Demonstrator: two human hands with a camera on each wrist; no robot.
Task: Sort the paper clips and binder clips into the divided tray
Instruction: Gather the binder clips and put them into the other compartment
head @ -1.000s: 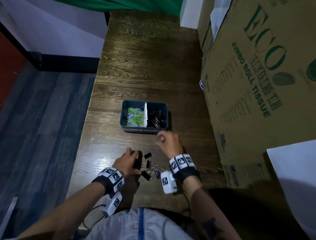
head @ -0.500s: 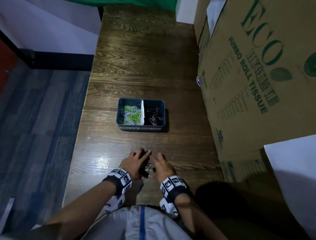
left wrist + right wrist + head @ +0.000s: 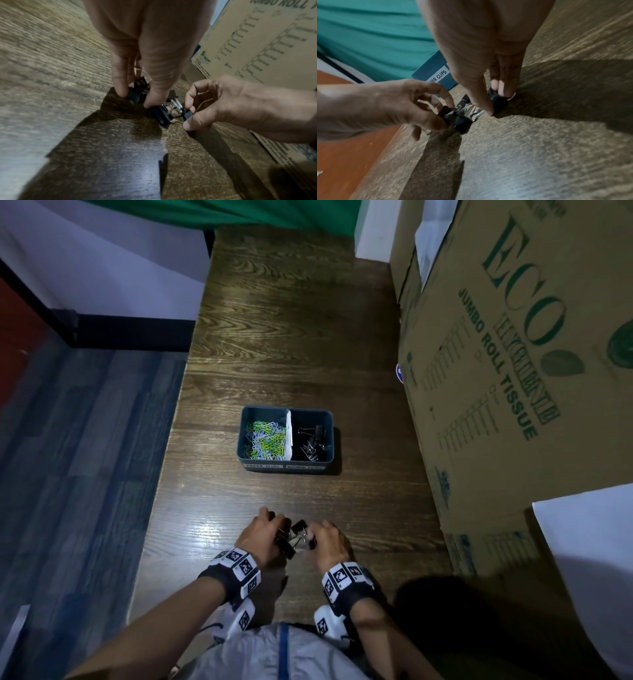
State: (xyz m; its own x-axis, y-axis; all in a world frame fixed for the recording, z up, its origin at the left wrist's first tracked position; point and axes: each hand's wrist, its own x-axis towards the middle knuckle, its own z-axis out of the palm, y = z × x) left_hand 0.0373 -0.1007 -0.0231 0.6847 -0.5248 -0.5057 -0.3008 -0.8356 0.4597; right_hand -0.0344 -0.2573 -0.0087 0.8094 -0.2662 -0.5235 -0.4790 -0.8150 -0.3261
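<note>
A tall printed cardboard box walls the grained wooden table on the right; left hand and right hand each pinch glossy black binder clips near the blue divided tray

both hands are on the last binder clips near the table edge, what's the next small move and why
Probably lift them and carry them to the tray's right compartment. The left hand and right hand each pinch black binder clips on the table, and that compartment already holds binder clips; the left holds paper clips.
</note>
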